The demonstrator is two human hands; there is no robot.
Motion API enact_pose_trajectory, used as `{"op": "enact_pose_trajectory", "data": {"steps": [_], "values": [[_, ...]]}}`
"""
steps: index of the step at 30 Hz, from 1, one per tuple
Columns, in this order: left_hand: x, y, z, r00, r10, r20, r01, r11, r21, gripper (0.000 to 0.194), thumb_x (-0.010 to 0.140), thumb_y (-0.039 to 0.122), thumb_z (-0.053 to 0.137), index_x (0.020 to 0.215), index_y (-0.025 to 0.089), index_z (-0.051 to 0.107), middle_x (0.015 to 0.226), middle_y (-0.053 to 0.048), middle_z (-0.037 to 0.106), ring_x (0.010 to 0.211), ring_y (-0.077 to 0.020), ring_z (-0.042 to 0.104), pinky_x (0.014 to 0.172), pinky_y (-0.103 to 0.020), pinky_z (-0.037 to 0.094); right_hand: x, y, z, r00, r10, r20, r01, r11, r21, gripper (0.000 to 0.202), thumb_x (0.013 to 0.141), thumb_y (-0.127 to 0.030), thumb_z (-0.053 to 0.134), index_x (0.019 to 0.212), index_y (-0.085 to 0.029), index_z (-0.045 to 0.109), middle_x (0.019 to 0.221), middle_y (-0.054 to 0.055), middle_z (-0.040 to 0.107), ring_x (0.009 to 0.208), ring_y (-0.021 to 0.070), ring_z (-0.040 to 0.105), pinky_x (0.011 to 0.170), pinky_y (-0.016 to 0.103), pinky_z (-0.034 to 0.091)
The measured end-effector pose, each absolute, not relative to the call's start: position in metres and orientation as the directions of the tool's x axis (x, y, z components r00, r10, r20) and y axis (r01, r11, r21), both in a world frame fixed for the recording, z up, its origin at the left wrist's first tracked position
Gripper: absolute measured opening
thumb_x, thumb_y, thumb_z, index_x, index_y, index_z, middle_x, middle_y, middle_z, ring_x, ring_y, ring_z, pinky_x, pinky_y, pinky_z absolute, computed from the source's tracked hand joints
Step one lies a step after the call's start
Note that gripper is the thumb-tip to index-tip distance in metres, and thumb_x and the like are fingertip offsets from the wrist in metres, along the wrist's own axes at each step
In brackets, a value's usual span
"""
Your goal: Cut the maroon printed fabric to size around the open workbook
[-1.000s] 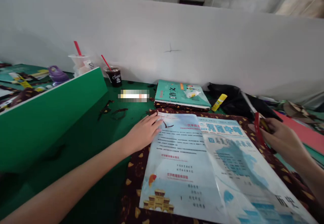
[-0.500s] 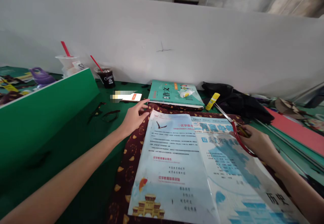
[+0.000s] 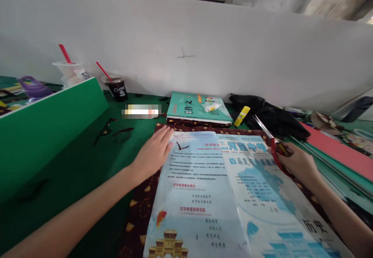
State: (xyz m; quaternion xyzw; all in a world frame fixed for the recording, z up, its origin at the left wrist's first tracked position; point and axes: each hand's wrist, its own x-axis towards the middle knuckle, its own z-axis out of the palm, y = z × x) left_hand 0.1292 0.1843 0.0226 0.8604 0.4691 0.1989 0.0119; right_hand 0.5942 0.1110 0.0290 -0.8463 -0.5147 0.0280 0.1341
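An opened-out book [image 3: 201, 196] lies cover side up on a dark brown cloth with tan leaf shapes [image 3: 139, 219]. My left hand [image 3: 154, 151] rests at the upper left edge of the white cover, its fingers stretched out and lying flat, with nothing held. In my right hand [image 3: 300, 161] is a pair of scissors [image 3: 273, 145] with red handles, the blades pointing up and away to the left. The scissors are over the right part of the blue and white cover, and the fingers partly hide the handles.
Behind the cloth lies a green book [image 3: 198, 108] with a white correction-tape dispenser [image 3: 211, 107] on it. A yellow glue stick [image 3: 242, 116] leans beside a black bag [image 3: 269, 120]. A coffee cup [image 3: 118, 90] stands left, near a green divider [image 3: 55, 128]. Red and green boards [image 3: 335, 149] lie right.
My left hand has moved down and flattened onto the cover's upper left edge. The scissors in my right hand have turned slightly, and the whole view has shifted a little.
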Motion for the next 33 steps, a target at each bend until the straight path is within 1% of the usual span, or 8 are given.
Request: {"op": "enact_pose_trajectory", "data": {"steps": [4, 10, 16, 20, 23, 25, 28, 33], "values": [[0.130, 0.178, 0.000, 0.503, 0.845, 0.183, 0.825, -0.532, 0.188, 0.065, 0.101, 0.052, 0.032, 0.152, 0.011, 0.033, 0.159, -0.020, 0.032, 0.148, -0.0342, 0.029, 0.117, -0.055, 0.031, 0.587, 0.110, 0.031, 0.474, 0.878, 0.068, 0.871, -0.456, -0.182, 0.043, 0.085, -0.054, 0.044, 0.114, -0.023, 0.053, 0.105, 0.020, 0.069, 0.094, 0.0405, 0.065, 0.069, 0.039, 0.042], [0.117, 0.188, -0.006, 0.505, 0.858, 0.091, 0.841, -0.513, 0.170, 0.066, 0.101, 0.057, 0.025, 0.156, 0.020, 0.025, 0.164, -0.016, 0.021, 0.152, -0.0300, 0.018, 0.122, -0.052, 0.020, 0.585, 0.110, 0.030, 0.375, 0.927, -0.004, 0.918, -0.372, -0.137, 0.041, 0.089, -0.049, 0.043, 0.116, -0.020, 0.055, 0.102, 0.020, 0.070, 0.094, 0.0377, 0.066, 0.069, 0.037, 0.043], [0.092, 0.190, -0.001, 0.486, 0.873, 0.022, 0.863, -0.484, 0.146, 0.067, 0.100, 0.059, 0.020, 0.158, 0.025, 0.018, 0.166, -0.010, 0.016, 0.153, -0.0300, 0.013, 0.123, -0.049, 0.017, 0.574, 0.117, 0.015, 0.288, 0.957, 0.024, 0.949, -0.282, -0.137, 0.044, 0.090, -0.043, 0.045, 0.121, -0.016, 0.057, 0.108, 0.020, 0.071, 0.095, 0.0357, 0.067, 0.071, 0.035, 0.042], [0.073, 0.192, 0.004, 0.476, 0.880, -0.010, 0.874, -0.471, 0.124, 0.067, 0.101, 0.059, 0.017, 0.158, 0.025, 0.016, 0.166, -0.007, 0.014, 0.153, -0.0279, 0.009, 0.124, -0.048, 0.015, 0.558, 0.124, 0.008, 0.281, 0.958, 0.063, 0.952, -0.270, -0.141, 0.043, 0.089, -0.045, 0.047, 0.119, -0.017, 0.059, 0.107, 0.018, 0.072, 0.094, 0.0355, 0.068, 0.065, 0.034, 0.041], [0.066, 0.189, 0.009, 0.451, 0.892, -0.018, 0.889, -0.447, 0.096, 0.066, 0.101, 0.058, 0.016, 0.158, 0.024, 0.017, 0.165, -0.010, 0.015, 0.153, -0.0297, 0.009, 0.122, -0.055, 0.013, 0.552, 0.127, 0.009, 0.274, 0.958, 0.087, 0.954, -0.259, -0.154, 0.042, 0.088, -0.046, 0.048, 0.117, -0.019, 0.061, 0.108, 0.016, 0.073, 0.094, 0.0348, 0.068, 0.063, 0.033, 0.041], [0.066, 0.178, 0.015, 0.436, 0.900, 0.001, 0.897, -0.435, 0.075, 0.066, 0.101, 0.057, 0.016, 0.158, 0.024, 0.016, 0.166, -0.011, 0.012, 0.153, -0.0312, 0.006, 0.121, -0.060, 0.009, 0.556, 0.126, 0.013, 0.294, 0.950, 0.107, 0.948, -0.275, -0.163, 0.043, 0.088, -0.048, 0.048, 0.117, -0.020, 0.062, 0.106, 0.016, 0.073, 0.092, 0.0348, 0.069, 0.062, 0.033, 0.041], [0.067, 0.150, 0.020, 0.438, 0.899, 0.029, 0.897, -0.439, 0.059, 0.066, 0.102, 0.057, 0.013, 0.159, 0.024, 0.008, 0.166, -0.007, 0.005, 0.154, -0.0281, 0.002, 0.122, -0.058, 0.006, 0.574, 0.120, 0.020, 0.341, 0.929, 0.144, 0.933, -0.316, -0.169, 0.049, 0.088, -0.050, 0.047, 0.122, -0.017, 0.061, 0.101, 0.018, 0.074, 0.091, 0.0357, 0.069, 0.062, 0.034, 0.043], [0.061, 0.110, 0.016, 0.453, 0.891, -0.014, 0.890, -0.452, 0.055, 0.064, 0.101, 0.060, 0.013, 0.157, 0.029, 0.010, 0.165, -0.004, 0.011, 0.153, -0.0250, 0.012, 0.122, -0.057, 0.012, 0.599, 0.102, 0.018, 0.342, 0.927, 0.155, 0.936, -0.323, -0.138, 0.050, 0.087, -0.047, 0.048, 0.121, -0.014, 0.063, 0.102, 0.019, 0.074, 0.092, 0.0358, 0.069, 0.064, 0.035, 0.045]]}}
